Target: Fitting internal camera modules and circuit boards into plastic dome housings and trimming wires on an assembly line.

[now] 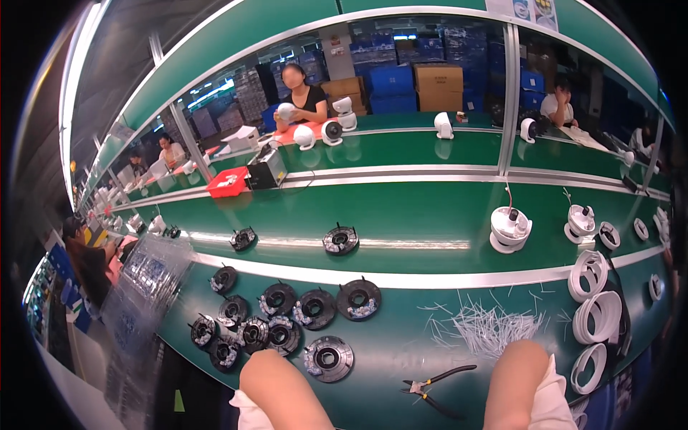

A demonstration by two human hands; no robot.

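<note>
1. The black disc [329, 357] lies just right of your left forearm [283, 390]; the pliers [436, 383] lie between both forearms, nearer your right forearm [519, 383].
2. Your hands are out of sight, so I cannot tell their grip.
3. About a dozen discs near you, two on the belt [401, 215]; three white rings [595, 315]; a pile of cut ties [491, 326].
4. Green bench [401, 322]; people work opposite.

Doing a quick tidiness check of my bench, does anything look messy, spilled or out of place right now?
Yes. A loose scatter of thin white strips lies strewn across the green table, just beyond the black-handled pliers, rather than gathered. The black round parts and white rings sit in rough groups; nothing looks broken.
</note>
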